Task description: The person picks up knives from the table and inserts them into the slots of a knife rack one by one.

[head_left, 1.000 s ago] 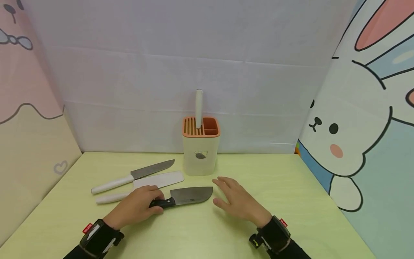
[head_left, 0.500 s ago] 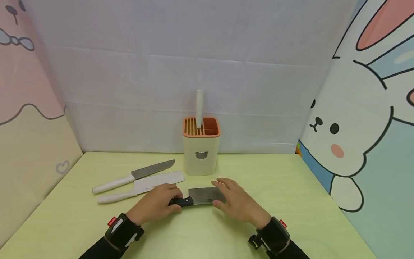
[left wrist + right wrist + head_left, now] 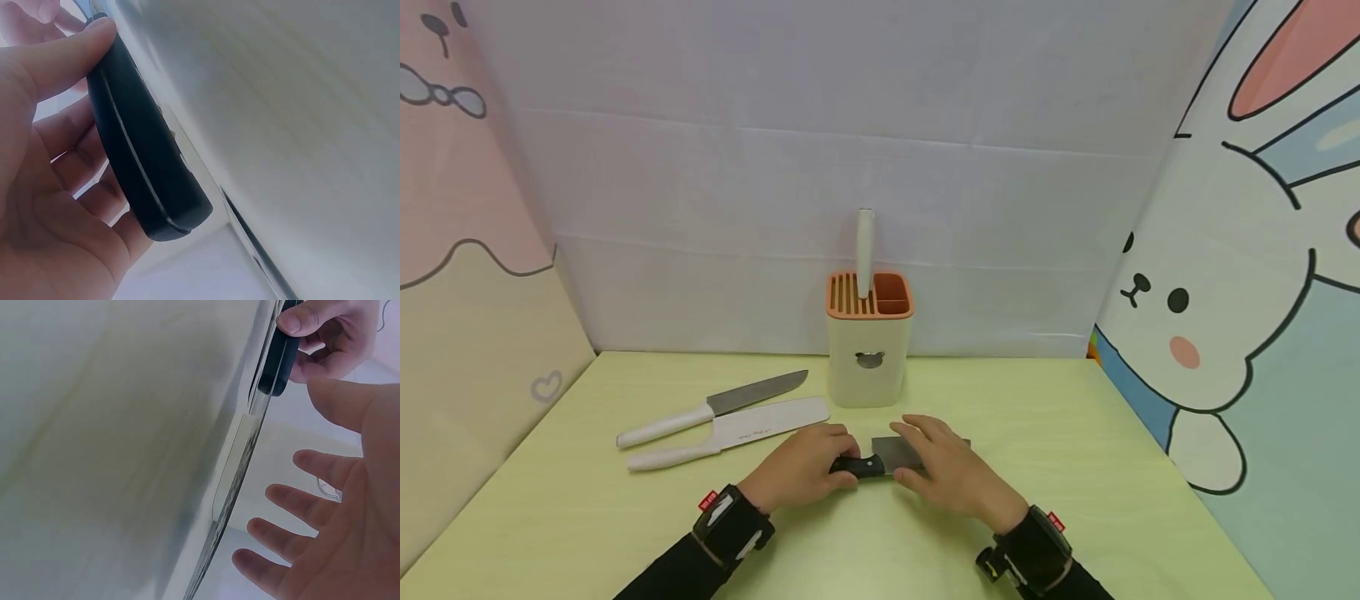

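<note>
My left hand (image 3: 805, 471) pinches the black handle (image 3: 144, 144) of a cleaver between thumb and fingers. The cleaver's grey blade (image 3: 891, 452) points right, low over the table, partly hidden behind my right hand (image 3: 955, 477) in the head view. The right wrist view shows the blade (image 3: 232, 494) nearly edge-on, with the right fingers (image 3: 319, 506) spread beside it and apart from it. Behind both hands stands a cream knife block (image 3: 868, 383) with an orange slotted top. A knife with a white handle (image 3: 865, 250) stands upright in one of its slots.
Left of the block, a white-handled knife with a grey blade (image 3: 756, 392) lies on the pale yellow table (image 3: 572, 517). Just in front of it lies an all-white knife (image 3: 767, 422). A white sheet (image 3: 700, 192) hangs behind, and patterned sheets hang at both sides.
My left hand has moved right, carrying the cleaver with it. The blade has passed behind my right hand, which has stayed almost in place.
</note>
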The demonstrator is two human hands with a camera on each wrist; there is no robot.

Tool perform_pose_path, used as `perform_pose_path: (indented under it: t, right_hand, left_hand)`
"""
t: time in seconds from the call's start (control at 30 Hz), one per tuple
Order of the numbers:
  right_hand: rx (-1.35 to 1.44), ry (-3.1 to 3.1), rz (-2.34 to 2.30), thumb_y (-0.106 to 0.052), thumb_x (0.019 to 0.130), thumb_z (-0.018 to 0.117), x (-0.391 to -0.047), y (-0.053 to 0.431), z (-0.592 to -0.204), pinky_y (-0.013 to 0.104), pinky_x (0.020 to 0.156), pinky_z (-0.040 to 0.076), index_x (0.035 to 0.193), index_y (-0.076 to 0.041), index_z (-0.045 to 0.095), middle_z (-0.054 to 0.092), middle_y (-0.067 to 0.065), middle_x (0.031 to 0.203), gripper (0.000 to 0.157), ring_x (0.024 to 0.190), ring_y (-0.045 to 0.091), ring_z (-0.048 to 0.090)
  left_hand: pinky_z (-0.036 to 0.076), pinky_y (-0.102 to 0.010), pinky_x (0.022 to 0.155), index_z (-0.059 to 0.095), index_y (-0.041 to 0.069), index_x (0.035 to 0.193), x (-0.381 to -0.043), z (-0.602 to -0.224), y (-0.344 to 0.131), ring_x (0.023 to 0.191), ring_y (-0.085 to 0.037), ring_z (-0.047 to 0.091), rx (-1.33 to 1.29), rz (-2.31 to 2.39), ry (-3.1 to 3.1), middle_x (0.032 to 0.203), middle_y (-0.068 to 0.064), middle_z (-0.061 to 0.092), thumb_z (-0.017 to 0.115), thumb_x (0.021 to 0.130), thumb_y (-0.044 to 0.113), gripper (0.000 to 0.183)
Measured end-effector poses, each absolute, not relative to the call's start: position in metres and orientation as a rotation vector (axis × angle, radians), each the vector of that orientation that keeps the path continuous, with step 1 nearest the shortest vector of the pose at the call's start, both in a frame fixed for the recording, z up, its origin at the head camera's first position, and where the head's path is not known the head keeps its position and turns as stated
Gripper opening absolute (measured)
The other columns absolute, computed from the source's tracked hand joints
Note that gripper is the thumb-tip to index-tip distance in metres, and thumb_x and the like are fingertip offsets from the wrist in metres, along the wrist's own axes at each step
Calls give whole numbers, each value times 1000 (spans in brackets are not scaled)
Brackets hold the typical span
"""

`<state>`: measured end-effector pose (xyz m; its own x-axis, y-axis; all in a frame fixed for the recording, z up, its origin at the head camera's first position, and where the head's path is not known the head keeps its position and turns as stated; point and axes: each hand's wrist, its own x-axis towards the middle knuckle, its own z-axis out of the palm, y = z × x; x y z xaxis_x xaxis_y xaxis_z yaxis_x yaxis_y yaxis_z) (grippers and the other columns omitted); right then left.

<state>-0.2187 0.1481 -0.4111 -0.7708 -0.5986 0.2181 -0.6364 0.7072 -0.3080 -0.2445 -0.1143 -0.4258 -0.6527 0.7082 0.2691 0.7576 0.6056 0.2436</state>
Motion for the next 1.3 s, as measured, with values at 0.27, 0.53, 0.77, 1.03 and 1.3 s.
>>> perform_pose_path:
  t: [0.27, 0.53, 0.77, 1.03, 1.3]
  right_hand:
    - [1017, -2818, 570, -39, 96, 59, -216, 148, -410, 48, 102, 37, 146, -16, 36, 33, 12, 147, 60, 134, 26, 30]
    - [990, -2835, 603, -40, 96, 58, -216, 147, -412, 48, 102, 37, 147, -18, 34, 31, 10, 149, 60, 135, 24, 28]
    - [992, -2840, 637, -40, 96, 57, -215, 147, -409, 48, 103, 36, 147, -18, 34, 30, 10, 149, 60, 135, 24, 28]
    - [1010, -2826, 652, -40, 97, 57, -216, 149, -408, 48, 103, 35, 147, -18, 34, 31, 11, 149, 59, 135, 24, 29]
    - [998, -2840, 667, -39, 96, 58, -215, 149, -407, 49, 103, 35, 147, -18, 33, 30, 10, 149, 60, 135, 24, 28]
  left_hand:
    - [47, -27, 71, 65, 23, 95, -247, -431, -97, 79, -3, 50, -1271, -517, -2661, 90, 13, 55, 78, 80, 35, 23]
    - [46, -24, 69, 65, 23, 94, -243, -429, -88, 77, -3, 49, -1293, -523, -2660, 89, 12, 55, 78, 80, 33, 22]
    - [45, -24, 68, 65, 22, 94, -242, -426, -87, 75, -3, 49, -1283, -510, -2696, 88, 10, 56, 78, 80, 32, 22]
    - [45, -25, 68, 66, 20, 93, -241, -425, -86, 74, -4, 48, -1266, -517, -2738, 88, 11, 56, 80, 79, 33, 23]
    - [44, -23, 65, 66, 20, 93, -241, -427, -87, 72, -4, 48, -1259, -528, -2749, 87, 10, 56, 81, 77, 33, 25]
